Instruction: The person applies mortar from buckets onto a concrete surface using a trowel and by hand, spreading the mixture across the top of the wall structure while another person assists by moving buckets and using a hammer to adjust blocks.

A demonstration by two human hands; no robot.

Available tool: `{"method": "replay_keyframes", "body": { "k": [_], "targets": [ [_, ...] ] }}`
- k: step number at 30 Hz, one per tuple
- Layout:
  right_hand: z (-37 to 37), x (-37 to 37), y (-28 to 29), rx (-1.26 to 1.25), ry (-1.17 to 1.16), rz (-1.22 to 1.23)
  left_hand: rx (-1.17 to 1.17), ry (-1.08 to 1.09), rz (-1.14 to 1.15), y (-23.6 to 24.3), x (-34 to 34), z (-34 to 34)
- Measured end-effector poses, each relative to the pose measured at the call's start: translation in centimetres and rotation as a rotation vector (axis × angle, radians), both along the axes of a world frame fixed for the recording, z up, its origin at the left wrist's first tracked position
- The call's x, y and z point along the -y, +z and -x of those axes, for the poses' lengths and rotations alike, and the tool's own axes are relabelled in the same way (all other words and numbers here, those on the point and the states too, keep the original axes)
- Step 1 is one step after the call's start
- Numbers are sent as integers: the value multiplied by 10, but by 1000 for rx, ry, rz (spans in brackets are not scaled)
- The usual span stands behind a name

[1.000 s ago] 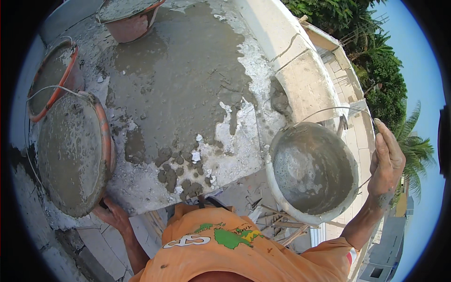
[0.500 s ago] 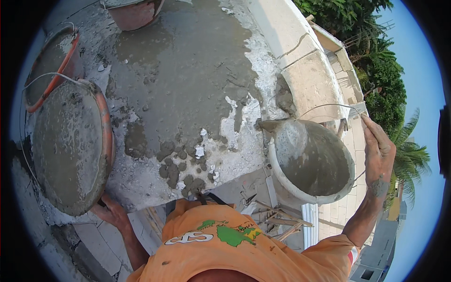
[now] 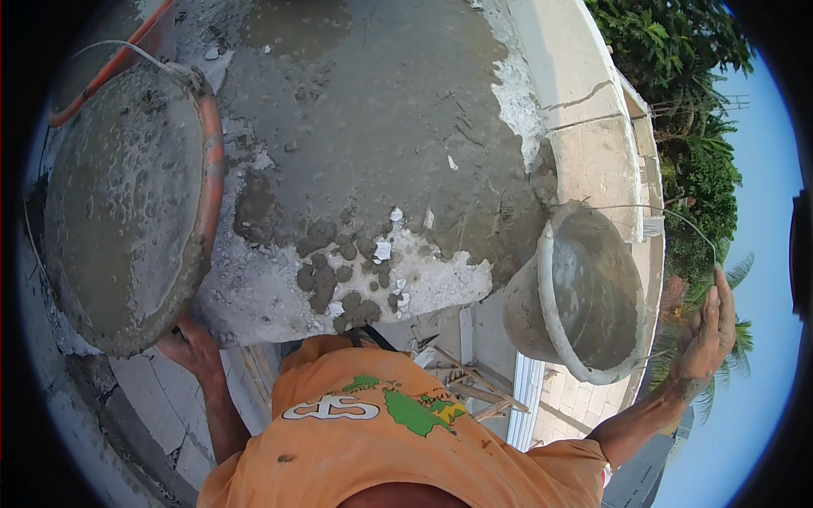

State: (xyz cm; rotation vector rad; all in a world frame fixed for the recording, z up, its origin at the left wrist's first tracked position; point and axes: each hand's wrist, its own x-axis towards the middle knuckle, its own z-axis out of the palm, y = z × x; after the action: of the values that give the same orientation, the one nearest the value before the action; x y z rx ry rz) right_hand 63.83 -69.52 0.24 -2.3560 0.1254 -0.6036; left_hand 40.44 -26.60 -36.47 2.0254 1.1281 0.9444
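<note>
My right hand (image 3: 705,343) is closed on the thin wire handle (image 3: 690,222) of a mortar-smeared bucket (image 3: 529,313). That bucket is tipped with its mouth to the right, and only a wet grey film coats its inside. A wide smear of wet grey mortar (image 3: 373,118) covers the slab beside it. At the left, my left hand (image 3: 193,349) is at the lower edge of a full orange-rimmed bucket (image 3: 210,161); its fingertips are hidden behind that bucket, so I cannot see its grip. Grey mortar fills this bucket to the rim.
Another orange-rimmed bucket (image 3: 118,59) stands behind the full one. Mortar lumps (image 3: 322,284) and white chips lie near the slab's front edge. A pale curved parapet (image 3: 584,110) bounds the right side, with trees (image 3: 694,127) beyond. Planks (image 3: 483,385) lie far below.
The right bucket has tilted further and moved lower right with my right hand. Fresh mortar now lies on the slab where it rested. My left hand stays by the full bucket; the view has shifted.
</note>
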Motion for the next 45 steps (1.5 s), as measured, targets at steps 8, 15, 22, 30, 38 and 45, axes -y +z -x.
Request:
{"method": "replay_keyframes", "body": {
  "k": [8,15,22,30,38,45],
  "targets": [
    [17,14,7,111,37,-142,-41,25,-10,7,1,-7],
    [19,-1,-6,85,75,-182,-82,-28,-115,15,2,-6],
    [18,-14,-14,-41,166,-8,-67,-22,-248,17,2,-7],
    [12,-48,-2,-80,276,257,-30,2,-268,17,3,-9],
    [10,-82,4,-90,467,175,45,33,-270,24,5,-12],
    [12,-120,-2,-110,580,300,110,66,-229,26,6,-10]
  ]
}}
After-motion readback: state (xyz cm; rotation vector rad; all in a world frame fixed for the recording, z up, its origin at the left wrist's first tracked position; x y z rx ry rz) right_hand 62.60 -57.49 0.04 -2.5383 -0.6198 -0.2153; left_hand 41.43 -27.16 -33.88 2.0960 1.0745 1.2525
